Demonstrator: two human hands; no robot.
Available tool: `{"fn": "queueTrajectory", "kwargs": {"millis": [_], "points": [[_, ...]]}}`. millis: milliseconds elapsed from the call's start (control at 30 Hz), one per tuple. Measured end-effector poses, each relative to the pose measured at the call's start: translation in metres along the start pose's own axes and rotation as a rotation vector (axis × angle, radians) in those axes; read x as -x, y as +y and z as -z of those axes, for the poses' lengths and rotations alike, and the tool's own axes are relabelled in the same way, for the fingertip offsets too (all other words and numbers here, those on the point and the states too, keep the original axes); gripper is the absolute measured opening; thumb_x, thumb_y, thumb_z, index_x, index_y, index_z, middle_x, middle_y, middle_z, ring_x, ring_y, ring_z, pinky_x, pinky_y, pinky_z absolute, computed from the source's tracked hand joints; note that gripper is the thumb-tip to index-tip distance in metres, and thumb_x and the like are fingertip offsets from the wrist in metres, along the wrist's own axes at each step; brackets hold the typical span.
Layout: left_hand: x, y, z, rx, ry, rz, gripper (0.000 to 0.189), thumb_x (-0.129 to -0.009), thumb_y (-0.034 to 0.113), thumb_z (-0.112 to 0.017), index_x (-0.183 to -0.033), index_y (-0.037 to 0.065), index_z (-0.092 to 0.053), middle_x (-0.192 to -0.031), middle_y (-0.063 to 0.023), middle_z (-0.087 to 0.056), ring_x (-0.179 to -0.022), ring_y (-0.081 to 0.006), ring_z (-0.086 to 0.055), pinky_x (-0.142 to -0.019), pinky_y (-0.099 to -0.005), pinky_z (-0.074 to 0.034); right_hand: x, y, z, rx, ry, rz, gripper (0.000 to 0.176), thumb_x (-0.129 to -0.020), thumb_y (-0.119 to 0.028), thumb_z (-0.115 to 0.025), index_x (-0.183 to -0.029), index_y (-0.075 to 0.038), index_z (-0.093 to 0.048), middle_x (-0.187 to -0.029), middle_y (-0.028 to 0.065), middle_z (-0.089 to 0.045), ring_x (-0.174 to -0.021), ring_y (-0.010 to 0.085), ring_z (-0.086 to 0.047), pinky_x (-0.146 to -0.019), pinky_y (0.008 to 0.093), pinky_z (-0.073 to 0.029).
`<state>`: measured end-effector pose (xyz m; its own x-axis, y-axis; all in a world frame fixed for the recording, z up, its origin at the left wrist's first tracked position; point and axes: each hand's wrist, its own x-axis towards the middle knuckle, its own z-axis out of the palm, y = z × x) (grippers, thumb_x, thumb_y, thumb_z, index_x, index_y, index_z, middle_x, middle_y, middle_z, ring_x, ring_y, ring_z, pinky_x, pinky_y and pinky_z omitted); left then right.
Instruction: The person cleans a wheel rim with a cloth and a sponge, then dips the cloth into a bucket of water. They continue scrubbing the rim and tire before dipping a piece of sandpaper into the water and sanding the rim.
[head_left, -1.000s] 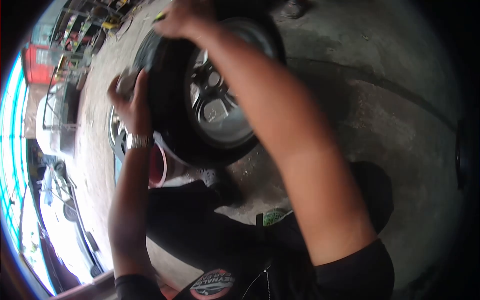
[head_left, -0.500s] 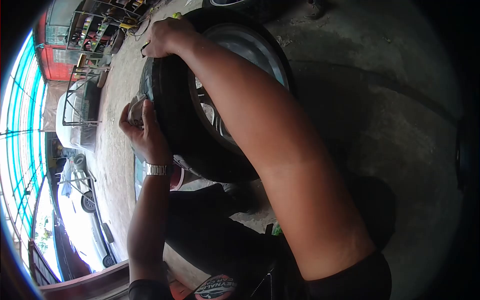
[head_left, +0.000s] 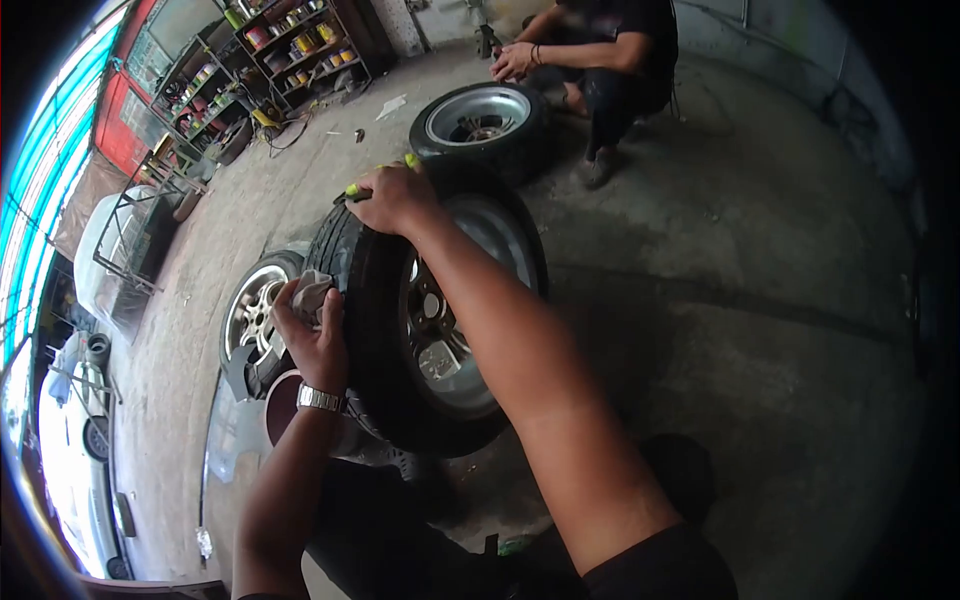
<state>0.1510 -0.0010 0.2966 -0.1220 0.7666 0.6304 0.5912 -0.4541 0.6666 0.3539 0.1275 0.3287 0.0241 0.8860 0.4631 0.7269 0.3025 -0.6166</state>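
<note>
A black tire on a silver alloy rim (head_left: 385, 330) stands upright in front of me. My left hand (head_left: 315, 345), with a metal watch at its wrist, presses a crumpled grey cloth (head_left: 311, 292) to the tread on the left side. Across the top of the tire is my right hand (head_left: 393, 200), fingers closed around a black and yellow-green tool (head_left: 356, 192). Most of that tool is hidden in the grip, so its exact kind does not show.
Another alloy wheel (head_left: 255, 312) is beyond my left hand, near a dark red bucket (head_left: 284, 408). Farther off, a person (head_left: 625, 60) crouches beside a third wheel (head_left: 480, 118). Shelves of cans (head_left: 300, 45) line the back; a white car (head_left: 75, 450) stands far left.
The view has tilted up, bringing the crouching person and the other wheels into sight. Both hands stay at the tire, the right one still at its top and the left at the tread.
</note>
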Motion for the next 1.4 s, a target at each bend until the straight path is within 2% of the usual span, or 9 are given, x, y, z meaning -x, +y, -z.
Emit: {"fn": "queueTrajectory", "kwargs": {"millis": [133, 367, 500, 600, 667, 700, 833, 1033, 1400], "points": [[-0.007, 0.010, 0.000, -0.004, -0.044, -0.065, 0.054, -0.090, 0.029, -0.077, -0.130, 0.001, -0.054, -0.119, -0.0177, -0.054, -0.116, -0.0325, -0.055, -0.102, -0.0417, -0.045, 0.011, 0.004, 0.011, 0.021, 0.182, 0.043, 0.033, -0.084, -0.046, -0.072, -0.099, -0.017, -0.080, -0.106, 0.0091, -0.076, -0.109, 0.0304, -0.068, -0.111, 0.0491, -0.039], [-0.023, -0.009, -0.002, 0.141, -0.156, -0.102, 0.055, -0.088, 0.029, -0.077, -0.131, 0.001, -0.054, -0.120, -0.0178, -0.057, -0.113, -0.0320, -0.059, -0.100, -0.0409, -0.046, 0.050, 0.010, 0.030, 0.139, 0.349, 0.030, 0.032, -0.086, -0.038, -0.068, -0.106, -0.014, -0.077, -0.120, 0.0077, -0.073, -0.124, 0.0284, -0.060, -0.114, 0.0573, -0.034], [-0.027, -0.006, 0.002, 0.248, -0.244, -0.120, 0.057, -0.085, 0.029, -0.079, -0.130, 0.001, -0.055, -0.121, -0.0166, -0.058, -0.114, -0.0299, -0.060, -0.100, -0.0394, -0.048, 0.082, -0.001, 0.053, 0.289, 0.335, 0.005, 0.035, -0.089, -0.037, -0.068, -0.115, -0.014, -0.070, -0.123, 0.0068, -0.067, -0.125, 0.0305, -0.057, -0.110, 0.0615, -0.035], [-0.023, 0.006, -0.001, 0.285, -0.276, -0.127, 0.058, -0.082, 0.028, -0.080, -0.128, 0.001, -0.056, -0.119, -0.0166, -0.058, -0.113, -0.0321, -0.060, -0.100, -0.0405, -0.047, 0.099, -0.002, 0.073, 0.348, 0.326, -0.018, 0.030, -0.090, -0.036, -0.067, -0.110, -0.014, -0.069, -0.118, 0.0068, -0.067, -0.120, 0.0315, -0.058, -0.106, 0.0621, -0.038], [-0.016, 0.017, -0.004, 0.256, -0.278, -0.183, 0.056, -0.082, 0.027, -0.080, -0.127, 0.001, -0.057, -0.119, -0.0172, -0.058, -0.113, -0.0337, -0.060, -0.100, -0.0415, -0.047, 0.109, 0.005, 0.083, 0.370, 0.356, 0.013, 0.025, -0.091, -0.034, -0.067, -0.107, -0.014, -0.068, -0.115, 0.0066, -0.066, -0.116, 0.0325, -0.059, -0.101, 0.0605, -0.041], [-0.013, 0.023, -0.005, 0.177, -0.256, -0.286, 0.057, -0.086, 0.028, -0.078, -0.131, 0.002, -0.054, -0.119, -0.0140, -0.058, -0.108, -0.0271, -0.063, -0.093, -0.0383, -0.051, 0.114, 0.010, 0.088, 0.362, 0.358, 0.020, 0.025, -0.092, -0.033, -0.067, -0.107, -0.014, -0.068, -0.115, 0.0064, -0.066, -0.115, 0.0327, -0.060, -0.100, 0.0600, -0.042], [0.006, 0.057, -0.004, 0.157, -0.251, -0.310, 0.055, -0.082, 0.023, -0.078, -0.127, 0.003, -0.055, -0.120, -0.0190, -0.057, -0.114, -0.0377, -0.059, -0.100, -0.0443, -0.047, 0.132, 0.027, 0.108, 0.365, 0.374, 0.070, 0.023, -0.092, -0.031, -0.067, -0.107, -0.014, -0.067, -0.114, 0.0059, -0.067, -0.111, 0.0333, -0.061, -0.096, 0.0559, -0.045], [0.041, 0.088, -0.002, 0.160, -0.284, -0.397, 0.055, -0.080, 0.017, -0.079, -0.128, 0.004, -0.054, -0.125, -0.0195, -0.055, -0.117, -0.0381, -0.057, -0.100, -0.0449, -0.047, 0.176, 0.028, 0.148, 0.394, 0.329, 0.133, 0.021, -0.094, -0.027, -0.066, -0.106, -0.010, -0.065, -0.111, 0.0116, -0.066, -0.102, 0.0387, -0.063, -0.085, 0.0504, -0.052], [0.039, 0.086, 0.001, 0.150, -0.313, -0.358, 0.055, -0.081, 0.022, -0.078, -0.128, 0.005, -0.055, -0.128, -0.0190, -0.054, -0.117, -0.0386, -0.058, -0.099, -0.0448, -0.049, 0.179, 0.034, 0.145, 0.308, 0.353, 0.163, 0.024, -0.097, -0.029, -0.065, -0.110, -0.010, -0.069, -0.112, 0.0103, -0.068, -0.103, 0.0358, -0.064, -0.088, 0.0472, -0.051]]}}
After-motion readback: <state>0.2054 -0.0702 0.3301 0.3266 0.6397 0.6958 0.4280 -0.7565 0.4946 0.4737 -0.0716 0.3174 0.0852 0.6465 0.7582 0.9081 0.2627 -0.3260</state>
